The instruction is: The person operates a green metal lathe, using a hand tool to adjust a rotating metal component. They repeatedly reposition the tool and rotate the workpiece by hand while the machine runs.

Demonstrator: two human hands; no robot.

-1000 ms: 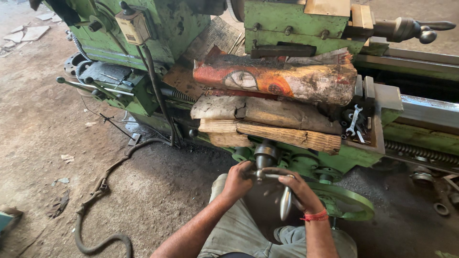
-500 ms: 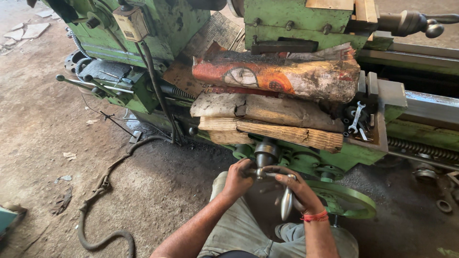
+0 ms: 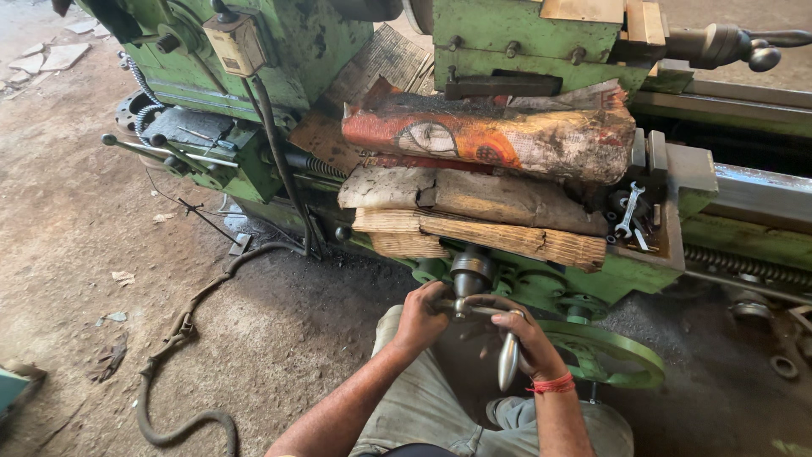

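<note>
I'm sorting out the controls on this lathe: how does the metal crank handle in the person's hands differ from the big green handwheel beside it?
The crank handle is bare grey metal; the green handwheel is painted. The crank handle is a slim curved bar with a hanging grip; the handwheel is a broad full ring. The left hand and right hand both grasp the crank handle; the handwheel goes untouched. Both sit low on the lathe's front.

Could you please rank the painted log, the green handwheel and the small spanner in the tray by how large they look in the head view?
1. Painted log, clearly largest.
2. Green handwheel, partly hidden by the right hand; it is nearer the camera.
3. Spanner, by far smallest.
</note>
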